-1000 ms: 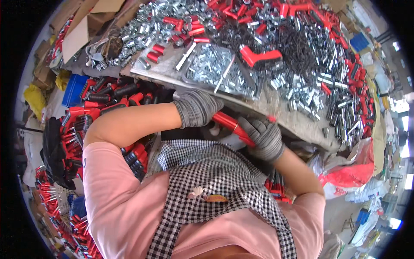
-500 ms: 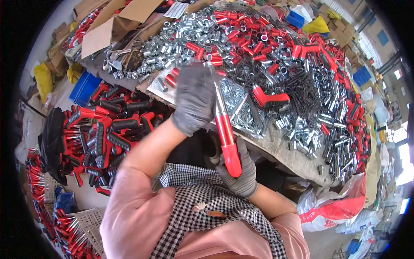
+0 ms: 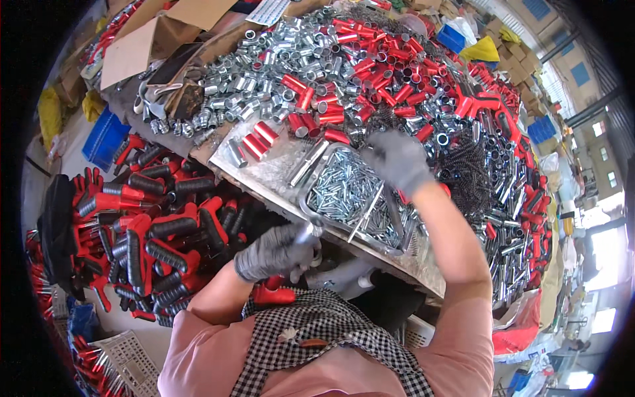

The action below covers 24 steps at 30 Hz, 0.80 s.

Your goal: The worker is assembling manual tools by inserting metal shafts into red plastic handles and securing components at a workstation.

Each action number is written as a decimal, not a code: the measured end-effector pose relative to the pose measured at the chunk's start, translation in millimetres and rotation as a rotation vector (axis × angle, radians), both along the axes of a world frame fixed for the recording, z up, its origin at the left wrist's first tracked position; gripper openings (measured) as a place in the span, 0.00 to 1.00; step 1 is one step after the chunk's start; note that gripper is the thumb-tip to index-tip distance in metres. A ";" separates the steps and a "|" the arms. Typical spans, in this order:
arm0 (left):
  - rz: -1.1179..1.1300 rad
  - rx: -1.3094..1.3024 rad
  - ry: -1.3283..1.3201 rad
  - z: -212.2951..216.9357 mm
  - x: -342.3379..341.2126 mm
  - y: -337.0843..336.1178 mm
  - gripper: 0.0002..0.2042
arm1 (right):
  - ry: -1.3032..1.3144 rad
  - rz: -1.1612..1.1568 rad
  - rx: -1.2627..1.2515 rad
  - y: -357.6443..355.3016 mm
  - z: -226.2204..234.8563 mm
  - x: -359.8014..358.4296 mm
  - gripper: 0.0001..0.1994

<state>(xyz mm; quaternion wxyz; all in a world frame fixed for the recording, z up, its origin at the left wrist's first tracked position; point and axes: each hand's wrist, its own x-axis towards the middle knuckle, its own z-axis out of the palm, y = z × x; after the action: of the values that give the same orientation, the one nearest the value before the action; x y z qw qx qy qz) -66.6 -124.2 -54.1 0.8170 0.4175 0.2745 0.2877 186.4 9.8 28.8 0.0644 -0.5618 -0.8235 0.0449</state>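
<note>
A tray [image 3: 305,200] on the desk [image 3: 428,270] holds metal pins [image 3: 340,185]. The left hand [image 3: 278,253] grips a shiny metal piece [image 3: 309,233] in its fingers near the desk's edge; the right hand [image 3: 399,162] is by the tray, fingers too blurred to tell.

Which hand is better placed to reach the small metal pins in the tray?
Probably the right: the right hand is out beside the pins, though blur hides whether it holds anything. The left hand sits nearer the body, occupied with a shiny metal part.
</note>
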 end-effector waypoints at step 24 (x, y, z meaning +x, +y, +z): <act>-0.168 0.613 0.044 -7.2 52.0 -11.6 0.24 | 0.705 0.394 -0.388 -137.9 -23.3 18.8 0.12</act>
<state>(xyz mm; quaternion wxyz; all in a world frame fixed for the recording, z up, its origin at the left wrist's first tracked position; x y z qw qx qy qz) -14.7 -135.7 -61.3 0.6680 0.6716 0.1574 0.2792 205.2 -128.1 5.5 0.2246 -0.3461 -0.8190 0.3989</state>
